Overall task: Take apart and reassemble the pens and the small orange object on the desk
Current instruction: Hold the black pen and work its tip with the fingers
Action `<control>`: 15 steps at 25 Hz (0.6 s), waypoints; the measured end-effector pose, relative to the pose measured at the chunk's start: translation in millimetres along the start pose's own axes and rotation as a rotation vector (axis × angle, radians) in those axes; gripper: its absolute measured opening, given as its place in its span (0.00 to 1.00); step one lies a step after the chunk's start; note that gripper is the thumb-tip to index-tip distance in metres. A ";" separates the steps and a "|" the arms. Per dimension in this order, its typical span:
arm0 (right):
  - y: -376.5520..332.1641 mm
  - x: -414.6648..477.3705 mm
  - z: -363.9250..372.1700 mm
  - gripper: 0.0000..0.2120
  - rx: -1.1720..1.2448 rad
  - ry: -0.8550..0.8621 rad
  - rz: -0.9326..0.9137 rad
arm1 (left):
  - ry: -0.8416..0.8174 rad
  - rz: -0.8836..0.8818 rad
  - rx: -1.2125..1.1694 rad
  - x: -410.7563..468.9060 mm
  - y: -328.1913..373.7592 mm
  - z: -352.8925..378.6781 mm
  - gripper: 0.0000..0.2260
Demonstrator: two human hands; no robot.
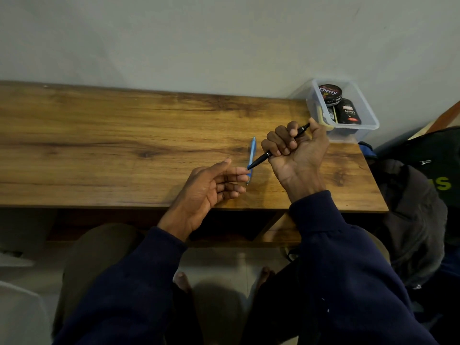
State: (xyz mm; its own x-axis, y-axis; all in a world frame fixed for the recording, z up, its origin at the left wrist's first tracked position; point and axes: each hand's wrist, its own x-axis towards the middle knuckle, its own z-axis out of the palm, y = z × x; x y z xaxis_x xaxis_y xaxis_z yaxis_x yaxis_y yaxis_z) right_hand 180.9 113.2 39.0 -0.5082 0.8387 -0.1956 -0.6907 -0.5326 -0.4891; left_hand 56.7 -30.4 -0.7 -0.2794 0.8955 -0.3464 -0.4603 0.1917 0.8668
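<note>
Centre right, the right hand fists a slim black pen; the open, empty left hand sits at its tip, over a light blue plastic pen. Next, I judge: pinch and unscrew that tip

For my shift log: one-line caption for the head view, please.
Right hand grips black pen above desk, open left hand near its tip; blue pen lies beneath.

A slim black pen slants above the desk, gripped in the right hand, its lower tip crossing over a light-blue pen that lies flat on the desk, roughly square to its front edge.
</note>
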 end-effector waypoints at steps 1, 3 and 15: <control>0.0 -0.2 0.3 0.24 0.000 0.002 -0.004 | 0.000 0.000 0.001 -0.2 0.2 0.2 0.19; 0.0 -0.3 0.8 0.23 -0.004 0.002 -0.013 | 0.001 0.002 0.006 -0.5 0.4 0.3 0.19; 0.7 -1.2 0.5 0.25 -0.007 -0.003 0.008 | 0.002 0.001 -0.009 -1.3 1.2 0.7 0.18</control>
State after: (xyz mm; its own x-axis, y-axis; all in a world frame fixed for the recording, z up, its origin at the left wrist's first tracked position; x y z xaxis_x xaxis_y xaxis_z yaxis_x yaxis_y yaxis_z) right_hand 180.8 111.7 39.3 -0.5151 0.8343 -0.1966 -0.6832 -0.5381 -0.4936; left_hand 57.1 -31.0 1.1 -0.2817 0.8948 -0.3465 -0.4674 0.1873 0.8639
